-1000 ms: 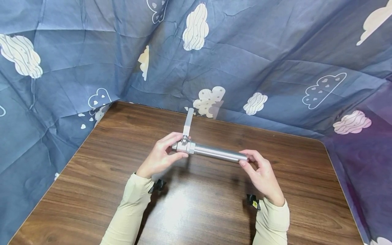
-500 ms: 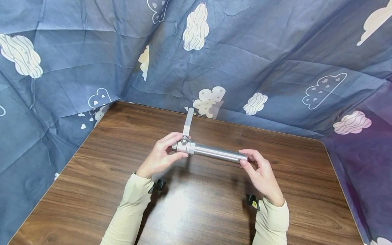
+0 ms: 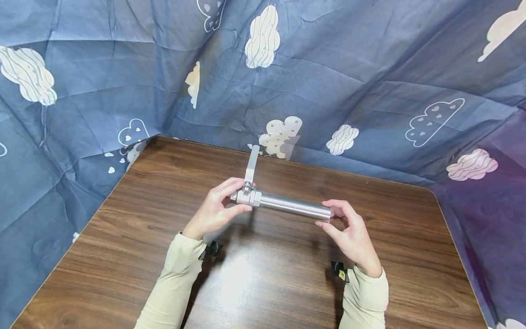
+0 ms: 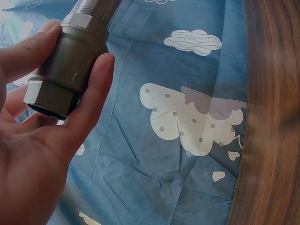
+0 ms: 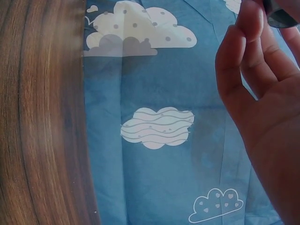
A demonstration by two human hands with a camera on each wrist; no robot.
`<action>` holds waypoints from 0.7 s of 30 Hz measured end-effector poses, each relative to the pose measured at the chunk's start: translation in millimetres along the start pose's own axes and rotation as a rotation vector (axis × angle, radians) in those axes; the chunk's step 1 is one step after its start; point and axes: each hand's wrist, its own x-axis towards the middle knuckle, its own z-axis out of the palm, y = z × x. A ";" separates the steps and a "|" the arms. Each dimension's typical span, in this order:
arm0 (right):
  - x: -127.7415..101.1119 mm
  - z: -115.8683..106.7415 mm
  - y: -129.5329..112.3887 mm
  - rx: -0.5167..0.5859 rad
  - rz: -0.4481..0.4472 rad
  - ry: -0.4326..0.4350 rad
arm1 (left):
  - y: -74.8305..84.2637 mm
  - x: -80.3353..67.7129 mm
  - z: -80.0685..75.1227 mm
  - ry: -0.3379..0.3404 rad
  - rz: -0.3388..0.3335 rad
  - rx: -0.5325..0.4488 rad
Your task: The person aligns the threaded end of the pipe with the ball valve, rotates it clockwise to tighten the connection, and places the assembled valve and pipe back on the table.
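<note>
A silver ball valve [image 3: 245, 197] with a long flat lever [image 3: 252, 162] is joined at its right to a straight metal pipe [image 3: 287, 204]. Both are held above the table, the pipe sloping slightly down to the right. My left hand [image 3: 213, 212] grips the valve body, thumb on the near side and fingers on the far side. The left wrist view shows the hexagonal end of the valve [image 4: 51, 98] between thumb and fingers. At the pipe's free end, my right hand [image 3: 355, 235] has its fingers over the far side and its thumb along the near lower edge. The right wrist view shows little of the pipe end [image 5: 283, 19].
The brown wooden table [image 3: 263, 283] lies under both hands. A blue cloth [image 3: 328, 91] with cloud prints hangs along its back and sides. Black wrist mounts [image 3: 213, 249] sit at both cuffs of the cream sleeves [image 3: 172, 278].
My right thumb has moved from the pipe's end face to lower and further left along its near edge. The left hand, valve and lever stay almost still.
</note>
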 end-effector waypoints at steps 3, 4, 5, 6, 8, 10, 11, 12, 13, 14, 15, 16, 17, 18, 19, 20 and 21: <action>-0.6 0.3 4.7 0.007 0.000 0.009 | 0.1 -0.2 -0.3 0.002 0.000 0.005; -0.7 0.5 5.4 0.009 -0.001 0.012 | 0.0 -0.1 -0.3 0.001 0.000 0.005; -0.7 0.7 5.9 0.010 -0.001 0.017 | 0.0 0.1 -0.4 0.001 0.002 0.004; -0.7 0.9 6.3 0.011 -0.002 0.021 | 0.0 0.1 -0.4 0.001 0.004 0.003; -0.8 1.1 7.1 0.012 0.000 0.030 | -0.3 0.3 -0.3 -0.001 0.008 0.000; -1.0 1.5 7.6 0.008 -0.001 0.038 | -0.5 0.4 -0.1 -0.004 0.010 -0.001; -1.0 1.6 7.9 0.008 -0.004 0.041 | -0.8 0.3 -0.1 -0.004 0.012 0.000; -0.9 1.8 8.1 0.010 -0.007 0.044 | -1.2 0.2 0.0 -0.005 0.014 0.001; -0.8 2.0 8.1 0.014 -0.009 0.046 | -1.7 0.2 0.0 -0.005 0.017 0.002; -0.7 2.2 8.2 0.020 -0.012 0.047 | -1.9 0.1 0.0 -0.006 0.018 0.004; -0.5 2.4 8.3 0.025 -0.019 0.048 | -2.0 0.0 -0.1 -0.006 0.020 0.007; -0.3 2.5 8.5 0.029 -0.024 0.048 | -2.3 -0.1 -0.1 -0.007 0.021 0.009; -0.3 2.6 8.9 0.035 -0.028 0.047 | -2.5 -0.1 -0.2 -0.008 0.022 0.013; -0.2 2.5 9.1 0.037 -0.030 0.047 | -2.5 -0.1 -0.2 -0.009 0.025 0.016; -0.2 2.3 9.3 0.035 -0.032 0.045 | -2.3 -0.1 -0.3 -0.010 0.025 0.020; -0.1 2.1 9.4 0.033 -0.034 0.044 | -2.0 0.0 -0.4 -0.010 0.025 0.022; 0.0 1.7 9.4 0.029 -0.035 0.042 | -1.7 0.1 -0.4 -0.010 0.026 0.023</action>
